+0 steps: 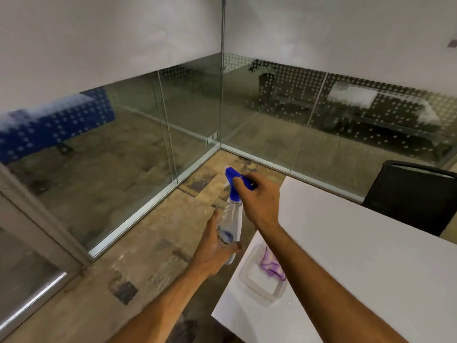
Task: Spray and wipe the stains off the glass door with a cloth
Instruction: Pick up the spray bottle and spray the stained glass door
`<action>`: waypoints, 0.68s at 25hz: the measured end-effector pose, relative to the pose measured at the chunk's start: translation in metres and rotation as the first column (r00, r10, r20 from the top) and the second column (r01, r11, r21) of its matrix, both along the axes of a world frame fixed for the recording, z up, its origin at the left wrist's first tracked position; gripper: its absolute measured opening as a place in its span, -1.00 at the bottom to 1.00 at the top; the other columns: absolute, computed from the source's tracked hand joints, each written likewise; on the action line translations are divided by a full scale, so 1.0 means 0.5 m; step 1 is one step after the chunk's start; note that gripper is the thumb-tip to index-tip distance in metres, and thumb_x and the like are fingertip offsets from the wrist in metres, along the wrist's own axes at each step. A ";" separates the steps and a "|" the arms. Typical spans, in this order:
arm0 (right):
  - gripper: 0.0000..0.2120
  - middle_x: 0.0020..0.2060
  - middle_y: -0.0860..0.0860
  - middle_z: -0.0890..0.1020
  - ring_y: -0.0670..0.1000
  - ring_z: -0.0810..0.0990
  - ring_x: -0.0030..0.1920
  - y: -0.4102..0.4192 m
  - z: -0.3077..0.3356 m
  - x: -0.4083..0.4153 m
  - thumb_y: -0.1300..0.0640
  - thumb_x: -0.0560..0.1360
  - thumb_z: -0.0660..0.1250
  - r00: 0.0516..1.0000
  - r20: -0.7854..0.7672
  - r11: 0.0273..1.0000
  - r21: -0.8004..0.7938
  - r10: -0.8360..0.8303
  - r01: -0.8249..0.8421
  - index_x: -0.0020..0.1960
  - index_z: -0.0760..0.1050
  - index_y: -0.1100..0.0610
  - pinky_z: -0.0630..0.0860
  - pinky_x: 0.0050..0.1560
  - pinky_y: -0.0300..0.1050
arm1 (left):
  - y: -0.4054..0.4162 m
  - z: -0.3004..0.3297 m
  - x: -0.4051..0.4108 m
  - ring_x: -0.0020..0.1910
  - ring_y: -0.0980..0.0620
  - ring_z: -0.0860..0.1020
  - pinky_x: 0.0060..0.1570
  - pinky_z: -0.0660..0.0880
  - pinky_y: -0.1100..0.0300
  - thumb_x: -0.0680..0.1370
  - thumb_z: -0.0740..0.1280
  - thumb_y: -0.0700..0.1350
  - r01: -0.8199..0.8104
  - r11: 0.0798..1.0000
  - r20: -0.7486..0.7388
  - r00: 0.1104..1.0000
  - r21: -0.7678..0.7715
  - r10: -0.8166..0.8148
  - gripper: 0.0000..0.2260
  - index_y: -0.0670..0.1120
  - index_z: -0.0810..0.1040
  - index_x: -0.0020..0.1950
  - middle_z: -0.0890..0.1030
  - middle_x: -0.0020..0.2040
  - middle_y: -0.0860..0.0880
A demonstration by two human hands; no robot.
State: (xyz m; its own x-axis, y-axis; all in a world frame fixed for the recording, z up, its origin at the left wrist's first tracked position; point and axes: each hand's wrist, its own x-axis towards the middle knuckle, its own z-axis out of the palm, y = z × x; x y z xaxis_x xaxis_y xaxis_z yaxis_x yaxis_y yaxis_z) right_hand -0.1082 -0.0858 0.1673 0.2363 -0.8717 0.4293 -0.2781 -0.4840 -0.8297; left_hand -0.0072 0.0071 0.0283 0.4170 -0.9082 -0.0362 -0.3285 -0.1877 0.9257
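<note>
Both hands are on the clear plastic spray bottle (231, 219) with its blue trigger head: your left hand (215, 246) cradles the body, your right hand (257, 196) pinches the head. Twisting it could spill liquid on the floor. The purple cloth (272, 264) waits in the bench (346, 243) tray; the glass door (32, 243) stands near left.

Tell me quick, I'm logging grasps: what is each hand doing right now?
Left hand: holding the clear plastic spray bottle by its body.
Right hand: fingers gripping the bottle's blue trigger head.
</note>
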 end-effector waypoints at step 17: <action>-0.77 0.02 -0.10 0.73 -0.16 0.68 -0.04 0.408 0.148 0.579 -0.05 0.40 0.48 0.669 0.355 0.651 0.188 0.653 -0.735 0.05 0.66 -0.06 0.59 -0.03 -0.24 | 0.490 0.148 0.502 0.35 0.21 0.55 0.28 0.59 0.13 0.26 0.58 -0.09 -0.442 0.881 -0.021 0.895 -0.172 0.445 -0.02 0.45 0.19 0.52 0.52 0.38 0.24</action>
